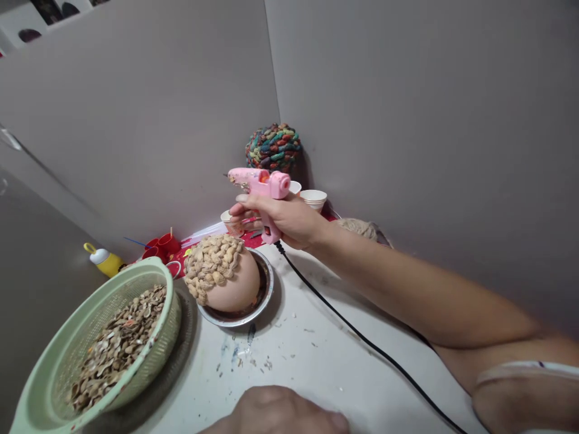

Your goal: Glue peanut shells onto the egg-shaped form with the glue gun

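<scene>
My right hand (pixel 298 220) is closed around the handle of a pink hot glue gun (pixel 257 184), raised above the table with its nozzle toward the left. Dried glue strings cling near the nozzle. Below it, a round beige ball (pixel 239 280), partly covered with peanut shells (pixel 215 262), rests in a metal bowl (pixel 270 295). My left hand (pixel 280 413) lies low at the bottom edge, back up; its fingers are mostly hidden.
A green colander (pixel 174 313) of peanut shells stands at left. Behind are red cups (pixel 168 242), paper cups (pixel 313 198), a yellow bottle (pixel 107 263), a multicoloured shell-covered ball (pixel 274 147) and twine (pixel 359 228). The black cord (pixel 362 340) crosses the white table (pixel 298 361).
</scene>
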The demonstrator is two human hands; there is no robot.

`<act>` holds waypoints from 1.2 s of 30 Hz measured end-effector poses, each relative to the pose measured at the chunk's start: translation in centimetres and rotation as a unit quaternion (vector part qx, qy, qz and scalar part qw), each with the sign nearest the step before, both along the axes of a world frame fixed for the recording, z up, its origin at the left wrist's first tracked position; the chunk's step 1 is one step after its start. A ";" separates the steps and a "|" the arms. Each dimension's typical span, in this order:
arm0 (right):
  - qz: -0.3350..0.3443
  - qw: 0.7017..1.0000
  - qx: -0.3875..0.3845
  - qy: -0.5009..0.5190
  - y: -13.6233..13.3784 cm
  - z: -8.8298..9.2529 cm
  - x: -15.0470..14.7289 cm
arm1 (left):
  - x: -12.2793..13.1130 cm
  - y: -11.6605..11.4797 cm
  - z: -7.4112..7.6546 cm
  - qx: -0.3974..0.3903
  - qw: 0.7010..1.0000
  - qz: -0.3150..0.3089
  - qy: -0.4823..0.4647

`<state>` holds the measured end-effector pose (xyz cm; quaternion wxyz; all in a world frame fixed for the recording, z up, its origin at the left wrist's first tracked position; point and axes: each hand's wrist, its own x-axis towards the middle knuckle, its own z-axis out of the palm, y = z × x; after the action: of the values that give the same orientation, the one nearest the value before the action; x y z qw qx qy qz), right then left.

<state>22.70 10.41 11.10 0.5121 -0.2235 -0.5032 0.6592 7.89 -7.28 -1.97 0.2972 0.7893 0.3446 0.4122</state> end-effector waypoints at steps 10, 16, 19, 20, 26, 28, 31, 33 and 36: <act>-0.066 0.986 0.152 -0.003 -4.0 3.1 0.4 | 1.2 2.2 -1.7 0.191 0.975 -0.007 0.112; -0.172 0.957 0.224 -0.062 -7.9 0.3 0.5 | 1.5 1.7 -2.1 0.053 0.985 0.030 0.159; -0.202 0.946 0.231 -0.107 -9.1 -3.7 1.0 | 1.7 1.8 -2.1 0.042 0.987 0.048 0.145; -0.221 0.940 0.230 -0.119 -9.1 -5.1 1.1 | 1.7 1.8 -2.1 0.037 0.988 0.052 0.140; -0.317 0.915 0.211 -0.136 -6.2 -10.9 2.0 | 1.9 2.1 -2.0 -0.026 0.991 0.069 0.108; -0.325 0.912 0.203 -0.146 -5.0 -11.9 2.5 | 2.0 2.2 -1.8 -0.057 0.992 0.069 0.089; -0.328 0.908 0.205 -0.162 -4.2 -12.7 3.5 | 2.2 2.2 -1.5 -0.096 0.992 0.068 0.054; -0.329 0.903 0.217 -0.173 -4.3 -12.6 3.9 | 2.3 2.2 -1.4 -0.110 0.991 0.070 0.031; -0.332 0.894 0.239 -0.185 -4.9 -12.1 4.1 | 2.3 2.3 -1.3 -0.122 0.990 0.077 0.005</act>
<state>26.80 5.50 -1.01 0.6367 -0.3662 -0.6277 0.2579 10.20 -5.01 -3.31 0.3571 0.7201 0.4535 0.3852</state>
